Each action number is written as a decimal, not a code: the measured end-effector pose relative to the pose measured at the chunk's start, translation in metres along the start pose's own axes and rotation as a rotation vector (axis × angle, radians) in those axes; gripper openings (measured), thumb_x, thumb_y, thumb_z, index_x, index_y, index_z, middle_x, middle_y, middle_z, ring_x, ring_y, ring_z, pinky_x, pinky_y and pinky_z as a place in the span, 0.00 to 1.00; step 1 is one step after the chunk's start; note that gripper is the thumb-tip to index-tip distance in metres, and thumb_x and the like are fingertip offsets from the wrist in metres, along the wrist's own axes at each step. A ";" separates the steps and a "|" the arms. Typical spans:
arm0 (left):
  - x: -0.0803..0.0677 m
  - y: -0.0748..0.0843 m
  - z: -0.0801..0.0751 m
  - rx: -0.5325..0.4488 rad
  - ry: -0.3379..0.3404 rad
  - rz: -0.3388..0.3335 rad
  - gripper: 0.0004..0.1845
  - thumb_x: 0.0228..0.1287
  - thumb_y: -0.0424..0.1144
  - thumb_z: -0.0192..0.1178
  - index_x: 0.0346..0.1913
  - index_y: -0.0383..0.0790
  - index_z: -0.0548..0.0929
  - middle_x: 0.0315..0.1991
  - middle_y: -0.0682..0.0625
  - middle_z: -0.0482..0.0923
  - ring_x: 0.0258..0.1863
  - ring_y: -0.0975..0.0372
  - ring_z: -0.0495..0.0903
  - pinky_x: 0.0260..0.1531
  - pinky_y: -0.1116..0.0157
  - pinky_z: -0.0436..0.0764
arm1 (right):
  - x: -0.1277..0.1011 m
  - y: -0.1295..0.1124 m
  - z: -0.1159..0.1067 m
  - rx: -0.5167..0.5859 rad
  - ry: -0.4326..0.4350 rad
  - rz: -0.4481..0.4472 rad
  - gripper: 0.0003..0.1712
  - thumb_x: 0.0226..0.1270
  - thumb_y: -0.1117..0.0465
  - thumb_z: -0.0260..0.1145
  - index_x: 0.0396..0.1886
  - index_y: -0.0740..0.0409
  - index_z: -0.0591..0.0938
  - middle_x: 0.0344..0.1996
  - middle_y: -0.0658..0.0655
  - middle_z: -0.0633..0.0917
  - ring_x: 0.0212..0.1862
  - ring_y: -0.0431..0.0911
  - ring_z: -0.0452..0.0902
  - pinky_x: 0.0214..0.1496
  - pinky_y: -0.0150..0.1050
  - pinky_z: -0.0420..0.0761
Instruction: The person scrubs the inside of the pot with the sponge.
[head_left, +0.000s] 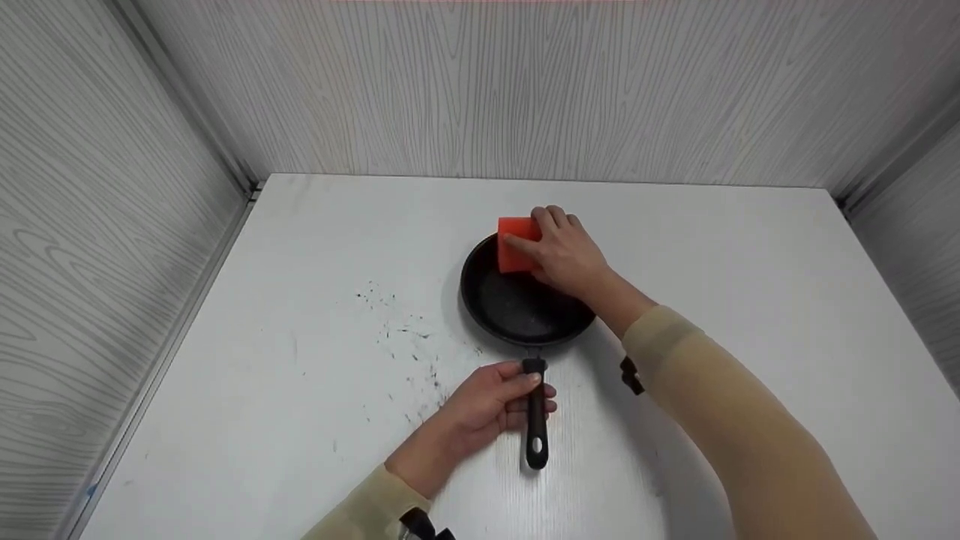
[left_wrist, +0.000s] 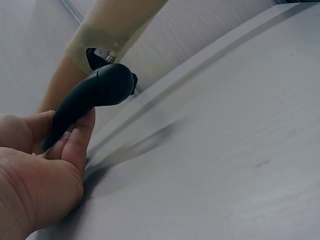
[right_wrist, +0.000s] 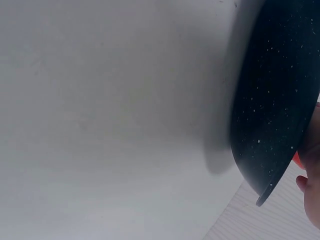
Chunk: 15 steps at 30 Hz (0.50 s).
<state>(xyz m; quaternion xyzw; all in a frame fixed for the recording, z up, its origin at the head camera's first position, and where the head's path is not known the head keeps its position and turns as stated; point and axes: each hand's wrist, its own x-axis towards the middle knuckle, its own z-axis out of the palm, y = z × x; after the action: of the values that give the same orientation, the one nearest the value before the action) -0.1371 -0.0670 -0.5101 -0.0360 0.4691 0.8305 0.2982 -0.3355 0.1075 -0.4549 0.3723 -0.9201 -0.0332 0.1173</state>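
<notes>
A black frying pan (head_left: 517, 311) is held over the white table, its handle (head_left: 536, 427) towards me. My left hand (head_left: 480, 405) grips that handle near the pan, thumb on top and fingers underneath. In the left wrist view the handle's rounded end (left_wrist: 116, 85) juts out past the fingers, raised off the table. At the pan's far rim my right hand (head_left: 568, 251) holds an orange-red square sponge (head_left: 514, 260), thumb side resting across it. The right wrist view catches the pan's speckled outer side (right_wrist: 275, 100), which hides most of the right hand (right_wrist: 314, 175).
Dark crumbs and specks (head_left: 412, 337) lie scattered on the white table (head_left: 247, 375) left of the pan. Grey wood-grain panels (head_left: 480, 90) wall the table in at the back and both sides.
</notes>
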 end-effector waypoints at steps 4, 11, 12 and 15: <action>0.000 0.000 0.000 0.001 0.003 0.004 0.21 0.78 0.32 0.62 0.65 0.23 0.75 0.44 0.39 0.89 0.41 0.55 0.92 0.45 0.59 0.90 | -0.002 0.003 -0.001 -0.022 -0.011 0.031 0.37 0.72 0.57 0.73 0.78 0.37 0.73 0.67 0.70 0.68 0.68 0.67 0.66 0.65 0.62 0.76; 0.001 0.000 0.000 -0.003 0.001 0.015 0.20 0.78 0.31 0.62 0.65 0.23 0.75 0.43 0.39 0.89 0.41 0.55 0.92 0.47 0.58 0.90 | -0.005 0.009 -0.001 -0.047 0.003 0.048 0.36 0.71 0.57 0.75 0.76 0.38 0.75 0.64 0.71 0.69 0.65 0.67 0.67 0.61 0.61 0.77; 0.002 -0.001 0.000 -0.001 0.002 0.016 0.20 0.78 0.32 0.62 0.65 0.23 0.75 0.43 0.39 0.89 0.41 0.55 0.92 0.47 0.58 0.90 | -0.006 0.009 -0.001 -0.042 0.003 0.049 0.36 0.71 0.57 0.75 0.76 0.38 0.75 0.64 0.71 0.69 0.65 0.68 0.67 0.62 0.62 0.77; 0.003 -0.001 0.000 0.001 0.002 0.014 0.20 0.78 0.32 0.62 0.65 0.23 0.76 0.44 0.39 0.89 0.42 0.55 0.92 0.47 0.58 0.90 | -0.007 0.012 -0.001 -0.028 -0.005 0.059 0.37 0.70 0.58 0.75 0.76 0.38 0.75 0.65 0.72 0.68 0.67 0.68 0.66 0.64 0.62 0.76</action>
<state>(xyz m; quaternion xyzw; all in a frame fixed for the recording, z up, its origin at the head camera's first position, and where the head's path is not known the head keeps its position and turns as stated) -0.1387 -0.0652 -0.5114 -0.0332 0.4702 0.8322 0.2920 -0.3381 0.1212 -0.4535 0.3435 -0.9303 -0.0433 0.1213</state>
